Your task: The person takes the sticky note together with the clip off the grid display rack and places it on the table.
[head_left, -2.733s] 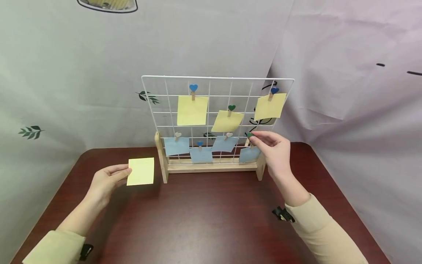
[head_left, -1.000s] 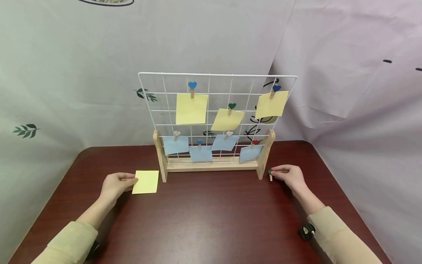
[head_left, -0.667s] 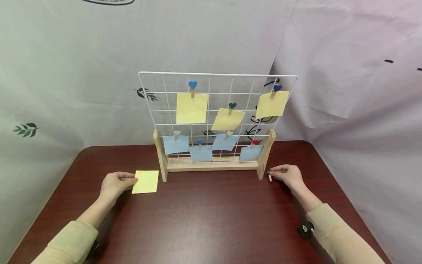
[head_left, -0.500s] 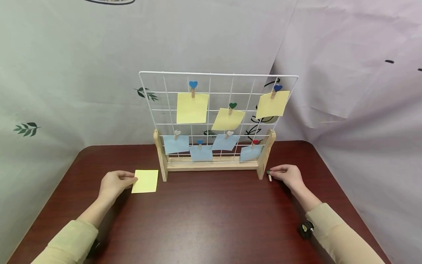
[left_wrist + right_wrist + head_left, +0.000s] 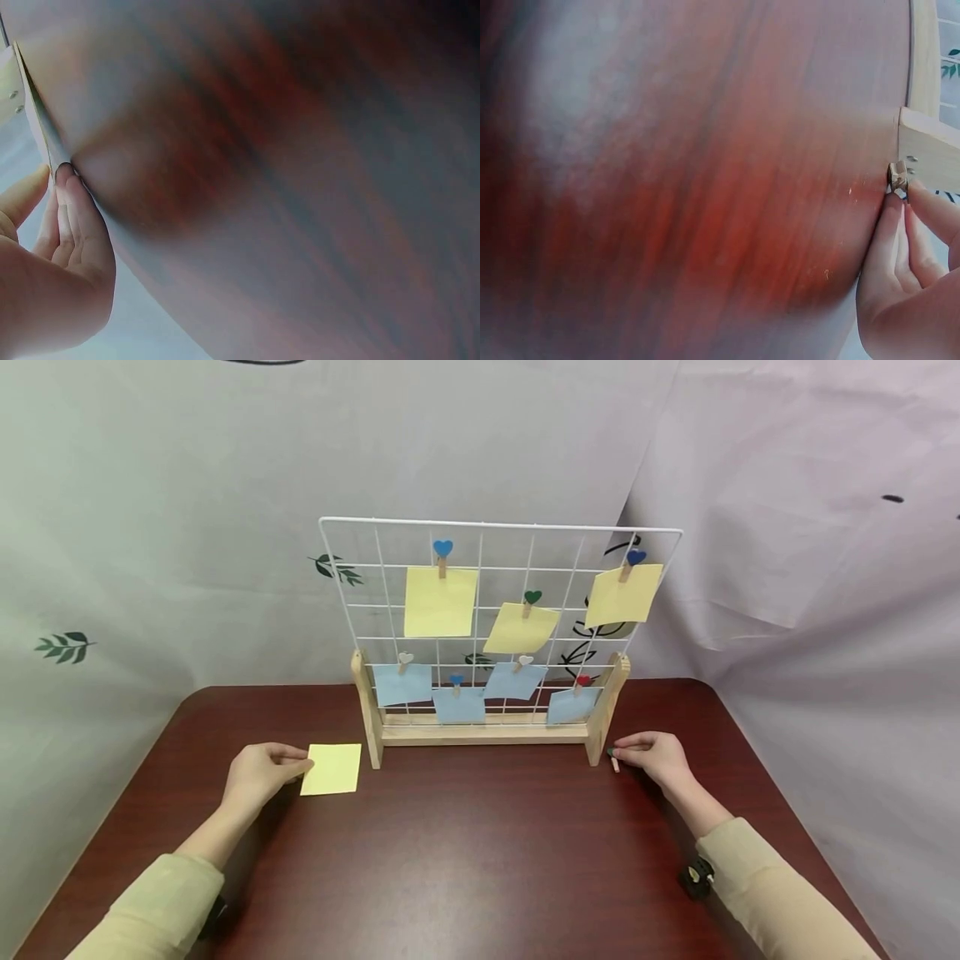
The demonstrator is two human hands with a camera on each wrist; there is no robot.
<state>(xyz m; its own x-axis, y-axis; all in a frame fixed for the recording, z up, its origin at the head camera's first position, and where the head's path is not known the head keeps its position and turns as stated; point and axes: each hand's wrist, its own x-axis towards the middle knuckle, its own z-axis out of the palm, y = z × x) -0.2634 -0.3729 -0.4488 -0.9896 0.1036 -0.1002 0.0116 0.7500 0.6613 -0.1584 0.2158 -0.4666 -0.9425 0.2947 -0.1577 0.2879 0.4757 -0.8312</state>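
My left hand (image 5: 257, 775) pinches a square yellow sticky note (image 5: 332, 769) by its left edge, low over the table to the left of the rack. In the left wrist view the note (image 5: 34, 112) appears nearly edge-on between thumb and fingers. At the rack's right foot, my right hand (image 5: 658, 758) pinches a small wooden clothespin (image 5: 616, 765) with a green heart, most of which the fingers hide. The right wrist view shows the clothespin (image 5: 898, 177) end-on at the fingertips. Between the hands stands a white wire grid rack (image 5: 480, 523) on a wooden base (image 5: 483, 736).
Clothespins with hearts hold three yellow notes (image 5: 440, 603) on the upper grid and several blue notes (image 5: 403, 684) on the lower part. The dark red table (image 5: 465, 852) reaches forward of the rack. A pale cloth backdrop (image 5: 225, 510) hangs behind.
My right hand came down from the grid's lower right to the table with the clothespin. The left hand lowered the yellow note and shifted slightly right. Over the last half second both hands stay nearly still.
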